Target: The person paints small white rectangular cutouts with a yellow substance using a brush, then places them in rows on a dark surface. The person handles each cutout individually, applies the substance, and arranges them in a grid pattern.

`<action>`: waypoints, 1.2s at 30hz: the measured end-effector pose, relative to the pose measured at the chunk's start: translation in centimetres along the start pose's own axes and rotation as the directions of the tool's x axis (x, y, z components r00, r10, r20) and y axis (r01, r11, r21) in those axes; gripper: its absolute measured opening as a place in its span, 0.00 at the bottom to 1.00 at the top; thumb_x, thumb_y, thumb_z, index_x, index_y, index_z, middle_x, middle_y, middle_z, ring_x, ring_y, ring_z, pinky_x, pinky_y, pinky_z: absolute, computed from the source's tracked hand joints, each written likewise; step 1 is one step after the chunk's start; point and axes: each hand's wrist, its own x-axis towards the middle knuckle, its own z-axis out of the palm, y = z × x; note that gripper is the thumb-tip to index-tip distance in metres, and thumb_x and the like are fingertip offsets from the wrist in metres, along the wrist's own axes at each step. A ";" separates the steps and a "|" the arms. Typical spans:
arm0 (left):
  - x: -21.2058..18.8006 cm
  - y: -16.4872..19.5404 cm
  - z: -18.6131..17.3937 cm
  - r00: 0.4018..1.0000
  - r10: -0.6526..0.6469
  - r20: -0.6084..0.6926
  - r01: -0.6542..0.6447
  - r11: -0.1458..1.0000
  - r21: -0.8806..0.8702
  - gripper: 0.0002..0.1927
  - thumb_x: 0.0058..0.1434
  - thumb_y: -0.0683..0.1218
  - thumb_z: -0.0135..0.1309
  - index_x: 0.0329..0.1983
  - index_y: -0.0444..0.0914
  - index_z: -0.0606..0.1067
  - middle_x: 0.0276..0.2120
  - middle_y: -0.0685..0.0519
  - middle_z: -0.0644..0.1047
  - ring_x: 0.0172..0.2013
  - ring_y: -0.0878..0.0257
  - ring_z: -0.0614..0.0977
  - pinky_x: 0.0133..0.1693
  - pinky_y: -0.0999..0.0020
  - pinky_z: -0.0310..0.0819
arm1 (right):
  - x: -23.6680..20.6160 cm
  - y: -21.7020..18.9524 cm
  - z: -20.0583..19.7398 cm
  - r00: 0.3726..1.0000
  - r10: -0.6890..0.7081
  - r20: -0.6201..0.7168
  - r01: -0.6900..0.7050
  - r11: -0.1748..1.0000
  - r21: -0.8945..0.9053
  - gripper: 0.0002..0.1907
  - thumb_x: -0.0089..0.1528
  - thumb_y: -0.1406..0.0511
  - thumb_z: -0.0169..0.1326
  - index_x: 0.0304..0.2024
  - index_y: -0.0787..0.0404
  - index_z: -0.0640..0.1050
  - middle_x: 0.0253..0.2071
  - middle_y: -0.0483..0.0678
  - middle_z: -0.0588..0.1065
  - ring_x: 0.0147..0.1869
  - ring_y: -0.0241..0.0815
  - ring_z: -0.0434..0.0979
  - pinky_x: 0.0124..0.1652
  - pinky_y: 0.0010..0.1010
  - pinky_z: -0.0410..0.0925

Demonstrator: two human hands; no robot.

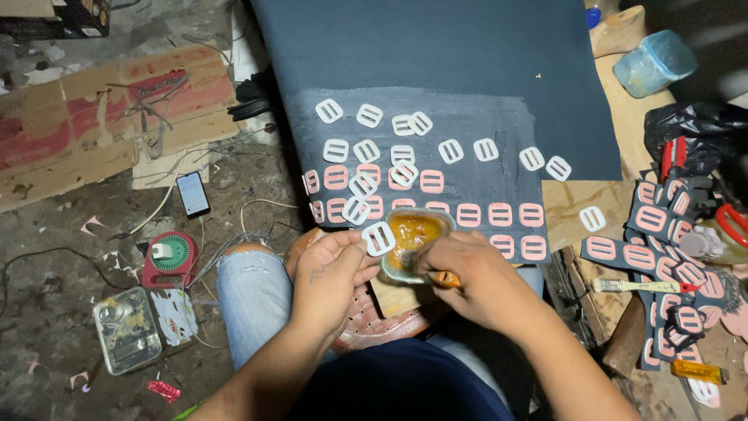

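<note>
You hold a white slotted buckle (379, 238) flat, just beside an open tub of amber glue (413, 234).

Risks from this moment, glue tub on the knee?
1. The glue tub sits at the board's near edge over the lap; a nudge from the right hand may tip it onto the jeans.
2. The left hand holds a white buckle right beside the tub; glue may smear its face.
3. Loose buckles overlap pink pieces and may stick crooked.
</note>
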 end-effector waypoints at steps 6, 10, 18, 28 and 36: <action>-0.3 0.0 0.0 0.992 0.129 0.002 -0.129 0.988 0.087 0.11 0.65 0.39 0.52 0.49 0.28 0.75 0.40 0.45 0.83 0.38 0.64 0.82 0.41 0.72 0.76 | -1.9 -0.1 -1.4 0.939 0.141 -0.314 -0.088 0.980 0.177 0.09 0.60 0.69 0.60 0.42 0.63 0.78 0.46 0.51 0.81 0.52 0.46 0.81 0.52 0.35 0.72; -0.5 0.0 0.6 0.984 0.157 0.083 -0.168 0.975 0.147 0.12 0.63 0.37 0.51 0.49 0.25 0.75 0.41 0.42 0.84 0.39 0.63 0.84 0.43 0.72 0.77 | -3.0 -0.7 -1.2 0.930 0.176 -0.321 -0.060 0.938 0.341 0.09 0.61 0.71 0.59 0.44 0.64 0.78 0.53 0.53 0.80 0.55 0.43 0.82 0.53 0.32 0.73; -1.0 -0.3 1.4 0.957 0.244 0.157 -0.264 0.958 0.116 0.13 0.63 0.36 0.52 0.50 0.25 0.74 0.42 0.43 0.83 0.41 0.64 0.84 0.46 0.73 0.77 | -3.4 -0.9 -0.8 0.930 0.217 -0.296 -0.077 0.904 0.421 0.06 0.59 0.73 0.59 0.40 0.65 0.78 0.47 0.53 0.82 0.47 0.38 0.83 0.47 0.27 0.74; 0.0 -0.3 0.7 0.989 0.121 0.088 -0.130 0.985 0.111 0.12 0.64 0.37 0.51 0.49 0.28 0.75 0.40 0.46 0.82 0.37 0.65 0.82 0.39 0.72 0.77 | -4.1 0.2 0.5 0.935 0.219 -0.279 -0.032 0.835 0.549 0.07 0.61 0.73 0.58 0.42 0.67 0.77 0.50 0.54 0.81 0.52 0.40 0.81 0.52 0.29 0.73; 0.0 -0.8 0.7 0.988 0.105 0.111 -0.111 0.993 0.050 0.12 0.64 0.37 0.51 0.50 0.28 0.73 0.41 0.45 0.82 0.37 0.64 0.83 0.39 0.71 0.78 | -4.6 0.5 1.9 0.837 0.425 -0.346 -0.058 0.697 0.715 0.10 0.63 0.72 0.57 0.47 0.66 0.74 0.49 0.54 0.80 0.52 0.40 0.81 0.53 0.31 0.74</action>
